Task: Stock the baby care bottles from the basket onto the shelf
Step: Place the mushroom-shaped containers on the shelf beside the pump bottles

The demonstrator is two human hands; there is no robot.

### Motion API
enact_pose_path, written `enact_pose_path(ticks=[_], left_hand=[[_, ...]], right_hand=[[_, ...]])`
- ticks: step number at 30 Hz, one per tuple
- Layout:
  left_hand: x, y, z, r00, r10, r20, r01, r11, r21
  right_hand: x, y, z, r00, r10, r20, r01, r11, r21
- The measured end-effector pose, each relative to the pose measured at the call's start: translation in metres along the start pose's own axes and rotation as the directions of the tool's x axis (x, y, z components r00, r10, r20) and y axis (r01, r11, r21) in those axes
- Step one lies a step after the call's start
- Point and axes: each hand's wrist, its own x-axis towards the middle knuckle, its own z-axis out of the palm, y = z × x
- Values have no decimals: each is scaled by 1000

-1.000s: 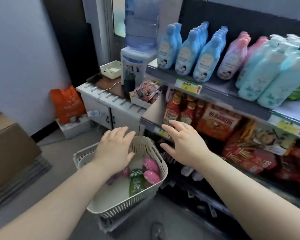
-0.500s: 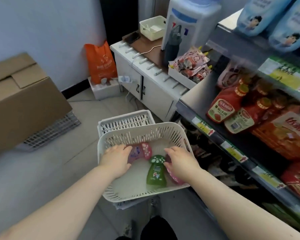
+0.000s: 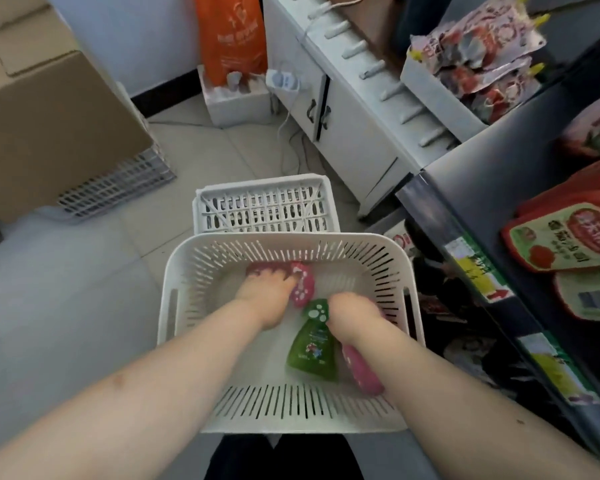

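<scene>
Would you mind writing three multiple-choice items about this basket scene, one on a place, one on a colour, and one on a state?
1. Where does the green bottle lie?
A. in the white basket
B. on the floor
C. on the cardboard box

2. What colour is the bag standing against the wall?
A. blue
B. orange
C. black

3. How does the green bottle rest?
A. upright on its base
B. on its side, cap pointing to the basket's far wall
C. hanging from the rim

Answers:
1. A, it sits between the left hand and the right hand inside the basket.
2. B, the orange bag is plainly that colour.
3. B, its label faces up and the spotted cap points away.
</scene>
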Motion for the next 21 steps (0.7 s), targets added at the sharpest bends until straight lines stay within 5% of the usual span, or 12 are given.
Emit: enact_pose_path(ticks=[11, 15, 21], left_hand=[[82, 19, 32, 976, 159, 146, -190, 953, 235], [85, 21, 33, 985, 123, 121, -151, 952, 266], [63, -14, 23, 978, -28, 206, 14, 997, 70]], right_hand=[[44, 2, 13, 990, -29, 140, 48, 990, -133], [52, 2, 13, 984, -44, 172, 64, 991, -116], [66, 2, 19, 977, -47, 207, 66, 994, -83]])
